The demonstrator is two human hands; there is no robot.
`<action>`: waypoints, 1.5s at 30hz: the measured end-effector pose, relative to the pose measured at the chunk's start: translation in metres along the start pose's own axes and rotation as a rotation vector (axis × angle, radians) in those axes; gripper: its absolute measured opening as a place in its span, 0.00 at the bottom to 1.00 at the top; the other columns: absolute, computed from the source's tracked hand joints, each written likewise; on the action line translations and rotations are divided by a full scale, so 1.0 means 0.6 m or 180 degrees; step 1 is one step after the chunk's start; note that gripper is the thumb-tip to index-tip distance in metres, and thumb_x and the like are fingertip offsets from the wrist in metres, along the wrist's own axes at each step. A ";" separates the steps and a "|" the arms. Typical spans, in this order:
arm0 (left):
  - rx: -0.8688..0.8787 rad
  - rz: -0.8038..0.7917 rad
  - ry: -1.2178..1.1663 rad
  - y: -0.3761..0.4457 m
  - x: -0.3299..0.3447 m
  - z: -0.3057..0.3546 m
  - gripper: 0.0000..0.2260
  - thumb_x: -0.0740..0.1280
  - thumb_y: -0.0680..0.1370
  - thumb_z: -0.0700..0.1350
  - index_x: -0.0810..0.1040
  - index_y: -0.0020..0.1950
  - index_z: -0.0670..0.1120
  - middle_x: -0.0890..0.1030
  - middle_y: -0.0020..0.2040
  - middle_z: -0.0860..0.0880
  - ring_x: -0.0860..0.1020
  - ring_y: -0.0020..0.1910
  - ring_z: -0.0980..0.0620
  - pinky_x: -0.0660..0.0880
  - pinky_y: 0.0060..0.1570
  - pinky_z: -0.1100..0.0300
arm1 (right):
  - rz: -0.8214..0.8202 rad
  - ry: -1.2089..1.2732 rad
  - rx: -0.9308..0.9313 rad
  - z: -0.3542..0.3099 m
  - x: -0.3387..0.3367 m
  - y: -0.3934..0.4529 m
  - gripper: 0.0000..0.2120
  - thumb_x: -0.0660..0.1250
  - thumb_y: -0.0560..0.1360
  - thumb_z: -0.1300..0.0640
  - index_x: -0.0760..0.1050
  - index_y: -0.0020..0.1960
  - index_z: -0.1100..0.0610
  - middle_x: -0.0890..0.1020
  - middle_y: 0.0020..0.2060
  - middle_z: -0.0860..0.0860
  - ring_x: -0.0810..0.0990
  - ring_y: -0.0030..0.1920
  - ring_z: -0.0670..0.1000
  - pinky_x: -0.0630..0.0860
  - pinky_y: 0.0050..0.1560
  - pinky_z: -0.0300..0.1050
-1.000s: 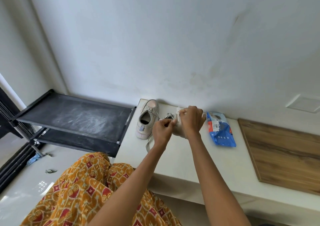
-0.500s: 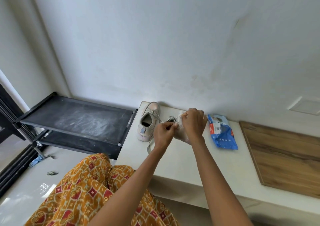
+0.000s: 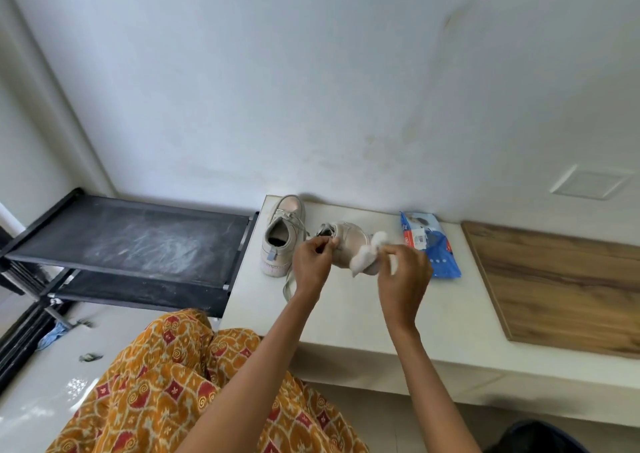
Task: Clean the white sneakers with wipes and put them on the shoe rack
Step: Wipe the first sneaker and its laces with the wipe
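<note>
Your left hand (image 3: 313, 260) pinches the heel end of the white low-top sneaker (image 3: 348, 244) lying on the white stone desk (image 3: 346, 314). Your right hand (image 3: 403, 274) grips a crumpled white wipe (image 3: 367, 255) against that sneaker's side. The second white sneaker (image 3: 282, 236) stands just left of it. The blue plastic wipes pack (image 3: 431, 244) is right of it. The black metal shoe rack (image 3: 138, 244) is left of the desk.

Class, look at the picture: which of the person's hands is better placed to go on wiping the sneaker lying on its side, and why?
The right hand, probably. It already pinches the wipe against the toe end of the tipped sneaker, while the left hand grips that sneaker's heel end, steadying it.
</note>
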State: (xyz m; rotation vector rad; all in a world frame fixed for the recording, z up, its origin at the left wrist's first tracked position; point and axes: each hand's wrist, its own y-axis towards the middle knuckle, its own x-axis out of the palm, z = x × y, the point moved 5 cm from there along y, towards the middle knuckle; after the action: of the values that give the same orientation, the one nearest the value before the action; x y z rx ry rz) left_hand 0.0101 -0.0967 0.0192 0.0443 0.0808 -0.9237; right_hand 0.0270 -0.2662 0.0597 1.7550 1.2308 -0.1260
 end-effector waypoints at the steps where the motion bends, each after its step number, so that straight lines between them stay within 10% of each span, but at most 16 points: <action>1: -0.0014 0.0034 0.0017 0.005 -0.003 0.002 0.08 0.68 0.71 0.53 0.82 0.34 0.51 0.82 0.34 0.44 0.75 0.35 0.52 0.73 0.39 0.51 | 0.0207 0.0251 0.0354 0.009 -0.009 0.007 0.04 0.71 0.72 0.61 0.78 0.46 0.58 0.81 0.42 0.53 0.75 0.47 0.55 0.73 0.52 0.58; 4: -0.0010 0.0012 0.0101 0.012 -0.008 0.008 0.11 0.67 0.70 0.54 0.84 0.39 0.49 0.83 0.37 0.41 0.77 0.37 0.51 0.76 0.43 0.47 | 0.0376 0.0430 0.0504 0.000 -0.013 0.032 0.10 0.68 0.74 0.58 0.77 0.55 0.59 0.81 0.45 0.53 0.75 0.50 0.54 0.72 0.54 0.55; 10: 0.0153 -0.0018 0.0088 0.013 -0.003 0.004 0.16 0.65 0.70 0.56 0.81 0.36 0.44 0.79 0.32 0.38 0.74 0.31 0.50 0.76 0.38 0.45 | -0.0800 -0.0614 -0.1061 -0.054 0.068 0.020 0.17 0.57 0.77 0.46 0.78 0.58 0.52 0.79 0.52 0.52 0.75 0.56 0.56 0.66 0.62 0.55; 18: 0.0163 -0.0083 0.0353 -0.016 0.013 0.002 0.15 0.65 0.69 0.55 0.80 0.35 0.43 0.76 0.30 0.44 0.70 0.33 0.53 0.73 0.37 0.47 | -0.2109 -0.1319 0.0422 0.010 0.102 0.092 0.18 0.55 0.80 0.48 0.80 0.56 0.54 0.70 0.69 0.52 0.60 0.71 0.55 0.54 0.70 0.56; 27: 0.0174 -0.0169 0.0308 -0.016 0.006 0.002 0.09 0.69 0.74 0.45 0.82 0.37 0.42 0.82 0.33 0.41 0.77 0.32 0.48 0.76 0.38 0.48 | -0.0769 -0.0926 -0.0900 -0.008 0.038 -0.039 0.17 0.58 0.78 0.51 0.77 0.63 0.53 0.73 0.67 0.56 0.61 0.71 0.58 0.54 0.70 0.55; 30: 0.0112 -0.0175 0.0146 -0.015 0.020 0.001 0.13 0.67 0.71 0.52 0.82 0.37 0.43 0.82 0.33 0.40 0.78 0.32 0.48 0.76 0.40 0.45 | -0.0775 -0.0990 -0.1064 0.004 0.041 -0.026 0.16 0.63 0.75 0.56 0.77 0.62 0.51 0.75 0.65 0.55 0.63 0.70 0.58 0.57 0.69 0.58; 36: 0.0211 -0.0109 0.0181 -0.017 0.030 -0.011 0.15 0.66 0.69 0.55 0.80 0.35 0.42 0.80 0.34 0.37 0.73 0.31 0.50 0.74 0.38 0.45 | -0.1105 -0.0659 0.0420 0.009 0.073 0.028 0.14 0.59 0.79 0.56 0.78 0.60 0.56 0.74 0.66 0.53 0.64 0.72 0.56 0.56 0.72 0.56; 45: 0.0086 -0.0164 -0.0013 0.001 -0.001 -0.010 0.08 0.66 0.71 0.48 0.83 0.38 0.46 0.82 0.33 0.45 0.75 0.34 0.54 0.74 0.38 0.51 | -0.1268 -0.1083 -0.0817 -0.010 0.074 -0.031 0.22 0.52 0.78 0.59 0.68 0.70 0.59 0.71 0.69 0.54 0.63 0.72 0.60 0.56 0.71 0.62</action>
State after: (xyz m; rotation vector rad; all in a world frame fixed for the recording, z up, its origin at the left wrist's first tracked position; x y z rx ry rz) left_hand 0.0100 -0.0954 0.0134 0.0655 0.0659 -0.9765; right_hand 0.0319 -0.2310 0.0266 1.1949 1.2639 -0.4590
